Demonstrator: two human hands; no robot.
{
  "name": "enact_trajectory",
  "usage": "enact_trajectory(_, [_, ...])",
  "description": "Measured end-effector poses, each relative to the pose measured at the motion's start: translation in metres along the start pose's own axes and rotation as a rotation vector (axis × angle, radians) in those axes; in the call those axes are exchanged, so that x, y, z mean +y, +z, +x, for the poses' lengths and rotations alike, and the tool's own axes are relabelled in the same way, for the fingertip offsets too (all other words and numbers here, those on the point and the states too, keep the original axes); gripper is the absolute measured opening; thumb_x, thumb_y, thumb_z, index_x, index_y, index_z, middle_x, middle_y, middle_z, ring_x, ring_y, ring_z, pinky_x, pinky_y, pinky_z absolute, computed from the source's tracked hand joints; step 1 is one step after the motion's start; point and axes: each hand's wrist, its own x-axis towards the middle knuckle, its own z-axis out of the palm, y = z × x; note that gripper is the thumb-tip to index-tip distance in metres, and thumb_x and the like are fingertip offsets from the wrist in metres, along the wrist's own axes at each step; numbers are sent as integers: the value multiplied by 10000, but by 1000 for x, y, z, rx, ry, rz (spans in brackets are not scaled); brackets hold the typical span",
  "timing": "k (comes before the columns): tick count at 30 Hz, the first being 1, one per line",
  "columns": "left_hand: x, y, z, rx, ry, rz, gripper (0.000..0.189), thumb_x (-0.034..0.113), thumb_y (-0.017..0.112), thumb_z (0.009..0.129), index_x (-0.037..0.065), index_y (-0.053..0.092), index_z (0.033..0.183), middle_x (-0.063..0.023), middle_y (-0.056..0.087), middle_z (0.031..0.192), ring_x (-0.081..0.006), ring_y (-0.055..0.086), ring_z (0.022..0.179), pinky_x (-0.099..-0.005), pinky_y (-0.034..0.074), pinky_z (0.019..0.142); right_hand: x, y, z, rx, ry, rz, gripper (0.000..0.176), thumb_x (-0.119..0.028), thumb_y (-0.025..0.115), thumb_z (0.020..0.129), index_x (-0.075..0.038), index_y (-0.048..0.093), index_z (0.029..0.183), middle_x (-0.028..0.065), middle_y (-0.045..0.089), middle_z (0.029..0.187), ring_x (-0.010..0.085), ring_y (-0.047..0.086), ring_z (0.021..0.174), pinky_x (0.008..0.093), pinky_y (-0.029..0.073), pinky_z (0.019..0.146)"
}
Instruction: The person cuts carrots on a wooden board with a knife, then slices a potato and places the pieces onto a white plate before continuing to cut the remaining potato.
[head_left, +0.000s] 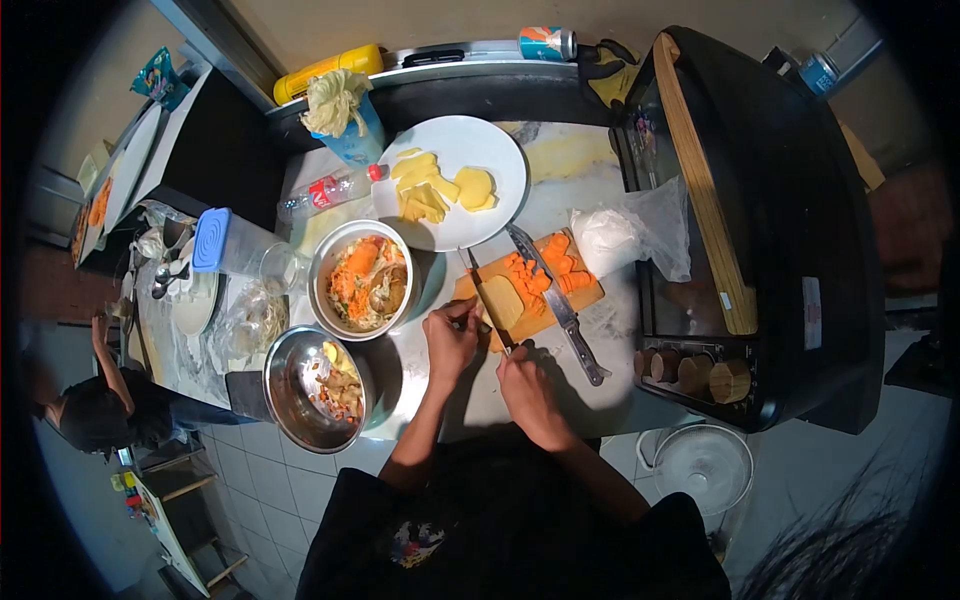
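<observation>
A wooden cutting board (pixel 535 318) lies on the counter, with a pale yellow slice (pixel 503 302) on its left part and chopped carrot (pixel 560 262) on its right. My right hand (pixel 527 390) is closed around the handle of a small knife (pixel 486 295), whose blade points away from me along the slice. At the board's left edge my left hand (pixel 453 340) has its fingers bent together near the blade; what they hold, if anything, is hidden. A larger knife (pixel 562 308) lies diagonally across the board, untouched.
Left of the board stand a pot of shredded food (pixel 322 290) and a metal bowl of peelings (pixel 280 390). Behind are a white plate (pixel 450 140) with yellow slices and a bottle (pixel 330 192). A plastic bag (pixel 610 240) and black oven (pixel 790 250) stand right. Another person (pixel 95 400) is far left.
</observation>
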Motion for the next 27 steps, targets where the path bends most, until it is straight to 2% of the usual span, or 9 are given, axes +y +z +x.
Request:
enact_trajectory(8, [2, -1, -1, 9, 27, 49, 190, 2, 663, 814, -50, 695, 994, -184, 702, 838, -179, 679, 685, -275, 512, 649, -1, -15, -26, -65, 54, -61, 287, -269, 494, 967, -3, 498, 861, 202, 636, 634, 383, 661, 635, 464, 541, 558])
enact_trajectory(18, [1, -4, 2, -26, 25, 14, 197, -28, 653, 802, -53, 696, 993, -191, 704, 868, -169, 679, 698, -270, 517, 645, 1, -3, -13, 0, -7, -87, 290, -254, 501, 964, 11, 490, 848, 208, 630, 625, 379, 659, 610, 457, 538, 519])
enact_trajectory(20, [0, -5, 0, -53, -9, 41, 215, 44, 680, 820, -52, 694, 1012, -204, 705, 936, -232, 708, 797, -307, 536, 702, 0, 0, -5, 1, -15, -43, 285, -252, 495, 966, 12, 493, 858, 211, 633, 636, 382, 661, 627, 460, 539, 529])
enact_trajectory(24, [-3, -1, 0, -9, 7, -5, 209, 41, 672, 823, -59, 692, 1005, -204, 708, 903, -229, 708, 778, -308, 533, 695, -1, -1, -1, -7, -17, -28, 286, -248, 486, 970, 22, 492, 878, 222, 629, 642, 403, 655, 650, 482, 533, 555])
enact_trajectory(27, [-4, 1, -2, 19, 28, -34, 202, -34, 651, 798, -72, 687, 992, -210, 702, 890, -198, 694, 726, -282, 525, 656, -3, -9, -2, -66, 28, 6, 292, -248, 475, 974, 32, 488, 896, 239, 623, 644, 426, 644, 663, 505, 524, 579])
